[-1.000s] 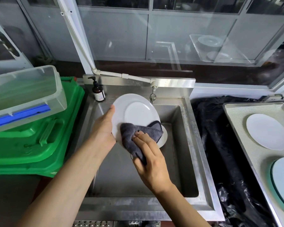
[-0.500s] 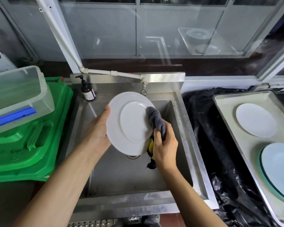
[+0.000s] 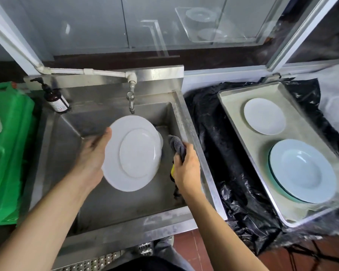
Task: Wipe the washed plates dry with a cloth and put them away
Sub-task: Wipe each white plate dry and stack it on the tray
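Note:
My left hand [image 3: 93, 153] holds a white plate [image 3: 132, 152] by its left rim, tilted up over the steel sink [image 3: 192, 137], its underside facing me. My right hand [image 3: 186, 167] grips a bunched grey cloth [image 3: 177, 145] just right of the plate, apart from it; a bit of yellow shows under the fingers. On the metal tray [image 3: 237, 130] to the right lie a small white plate [image 3: 264, 116] and a pale blue deep plate [image 3: 301, 170] stacked on a green-rimmed one.
A tap [image 3: 131, 98] hangs over the sink's back wall. A brown pump bottle [image 3: 55, 99] stands at the sink's back left corner. Green plastic crates [image 3: 6, 145] sit on the left. Black plastic sheeting [image 3: 209, 137] lies between sink and tray.
The cloth has come off the plate's face and moved to the right of the plate, bunched in my right hand. The view has swung to the right, toward the tray.

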`<action>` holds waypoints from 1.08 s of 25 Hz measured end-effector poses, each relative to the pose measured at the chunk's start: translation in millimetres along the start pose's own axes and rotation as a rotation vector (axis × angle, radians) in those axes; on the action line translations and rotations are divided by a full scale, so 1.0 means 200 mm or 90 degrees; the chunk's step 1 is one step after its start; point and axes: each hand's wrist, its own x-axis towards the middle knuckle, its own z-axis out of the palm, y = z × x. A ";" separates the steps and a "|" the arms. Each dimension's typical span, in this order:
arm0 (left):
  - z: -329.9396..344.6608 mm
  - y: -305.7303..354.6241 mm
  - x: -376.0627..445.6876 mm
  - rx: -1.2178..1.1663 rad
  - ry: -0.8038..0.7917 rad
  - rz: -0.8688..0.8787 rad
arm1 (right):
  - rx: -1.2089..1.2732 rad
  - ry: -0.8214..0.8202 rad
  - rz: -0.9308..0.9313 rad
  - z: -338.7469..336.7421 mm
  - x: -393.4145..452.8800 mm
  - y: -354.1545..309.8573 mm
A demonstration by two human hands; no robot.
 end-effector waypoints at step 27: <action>0.29 -0.19 -0.21 0.624 -0.224 0.475 | 0.154 -0.119 0.316 -0.28 0.17 -0.31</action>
